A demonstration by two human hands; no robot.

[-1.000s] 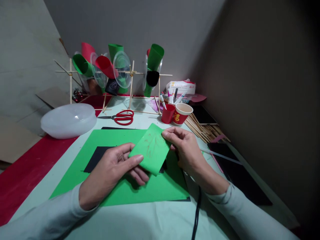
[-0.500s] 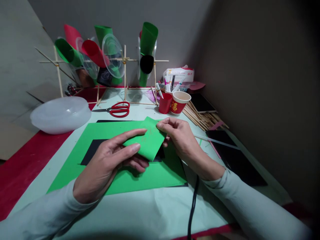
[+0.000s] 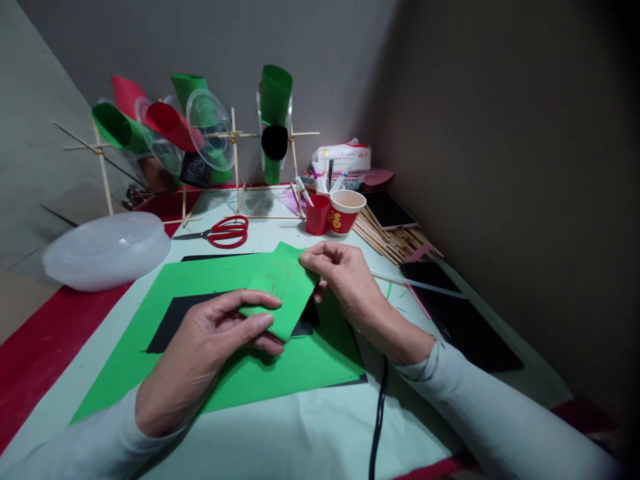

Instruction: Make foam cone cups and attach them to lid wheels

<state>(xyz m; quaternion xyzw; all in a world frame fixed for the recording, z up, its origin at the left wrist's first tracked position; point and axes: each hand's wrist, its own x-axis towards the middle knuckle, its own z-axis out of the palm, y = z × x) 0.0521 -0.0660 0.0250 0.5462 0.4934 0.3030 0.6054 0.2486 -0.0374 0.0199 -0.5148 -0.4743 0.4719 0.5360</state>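
Observation:
A small green paper piece is held above the table between both hands. My left hand pinches its near lower edge, thumb on top and fingers beneath. My right hand grips its far right corner with closed fingertips. Below them lies a large green sheet with a black sheet on top of it.
Red scissors lie behind the sheets. A red cup with markers and a paper cup stand beside a bundle of wooden sticks. A stick frame with paper cones stands at the back, translucent plastic lids left, a black cable near.
The green piece and both hands have shifted slightly left and lower in view as the camera moved. The grip of both hands on the piece stays the same.

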